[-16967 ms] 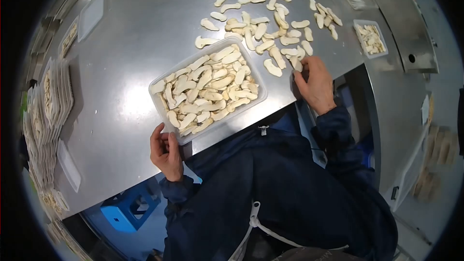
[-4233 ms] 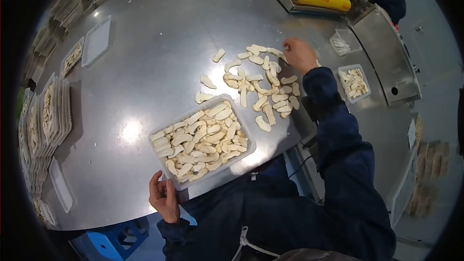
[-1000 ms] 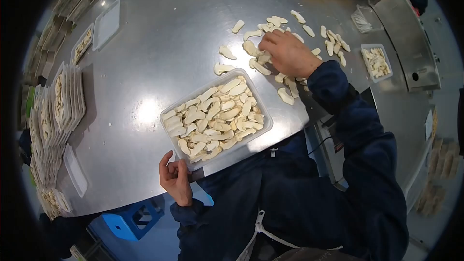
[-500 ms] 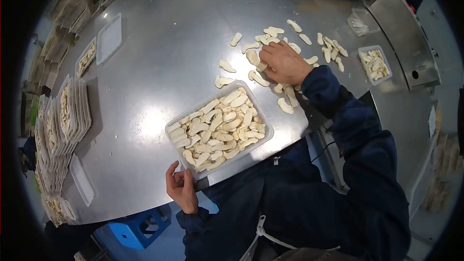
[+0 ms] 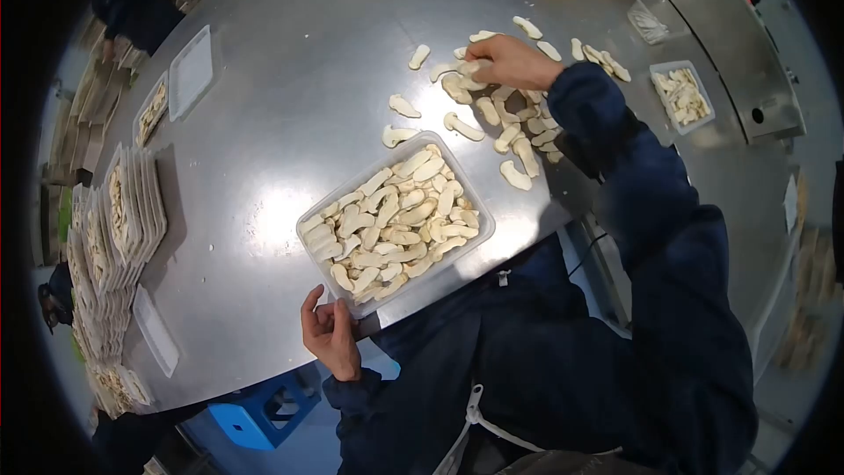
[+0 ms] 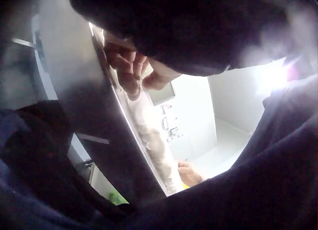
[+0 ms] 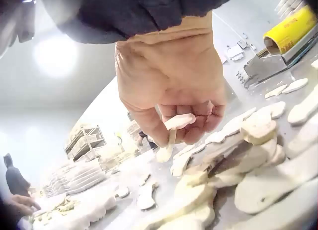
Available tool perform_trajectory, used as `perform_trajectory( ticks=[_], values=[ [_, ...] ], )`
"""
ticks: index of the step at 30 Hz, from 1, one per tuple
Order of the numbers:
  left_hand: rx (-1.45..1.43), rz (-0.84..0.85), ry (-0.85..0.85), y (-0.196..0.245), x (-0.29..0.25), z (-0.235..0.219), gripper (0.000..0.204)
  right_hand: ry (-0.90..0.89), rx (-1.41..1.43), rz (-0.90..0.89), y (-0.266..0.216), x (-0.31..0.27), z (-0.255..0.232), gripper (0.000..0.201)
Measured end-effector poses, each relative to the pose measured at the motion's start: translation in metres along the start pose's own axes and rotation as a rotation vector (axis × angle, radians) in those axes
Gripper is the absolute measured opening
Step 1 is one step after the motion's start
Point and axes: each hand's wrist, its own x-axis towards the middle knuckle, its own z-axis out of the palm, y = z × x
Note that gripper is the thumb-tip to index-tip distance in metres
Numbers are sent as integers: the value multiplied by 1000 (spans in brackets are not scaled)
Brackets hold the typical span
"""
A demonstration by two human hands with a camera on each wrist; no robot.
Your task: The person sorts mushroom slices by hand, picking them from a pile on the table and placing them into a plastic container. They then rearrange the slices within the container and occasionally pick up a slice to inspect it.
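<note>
A clear plastic tray point(image 5: 426, 278) full of sliced pale mushrooms point(image 5: 387, 222) stands near the table's front edge. At its near left corner is my left hand point(image 5: 334, 341), its fingers loosely bent and the thumb touching the rim. The left wrist view shows that thumb and a fingertip point(image 6: 131, 89) beside the tray's edge. Beyond the tray, over a scatter of loose mushroom slices point(image 5: 463, 127), is my right hand point(image 5: 517, 62). In the right wrist view it pinches a mushroom slice point(image 7: 180, 122) between thumb and fingers, with another pale piece hanging just below. The palm faces that camera.
Stacked filled trays point(image 5: 141, 207) stand at the left beside flat white trays point(image 5: 191, 75). A small tray point(image 5: 696, 126) of slices sits at the right, near a clear box point(image 5: 649, 25). A yellow roll point(image 7: 293, 31) lies at the back. Another person point(image 5: 136, 9) stands at the far left.
My right hand has risen from the loose slices and shifted toward their far side, now pinching a slice. The left hand stays at the tray's corner. Another person has come into view.
</note>
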Motion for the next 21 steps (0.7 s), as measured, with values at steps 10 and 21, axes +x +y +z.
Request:
perform_trajectory(
  ticks=[10,21],
  values=[
    [-39,35,-6,-7,1,-1,38,487,-278,-95,2,-63,-36,23],
    [26,84,-115,-11,9,-11,37,671,-309,124,60,-184,29,15]
  ],
)
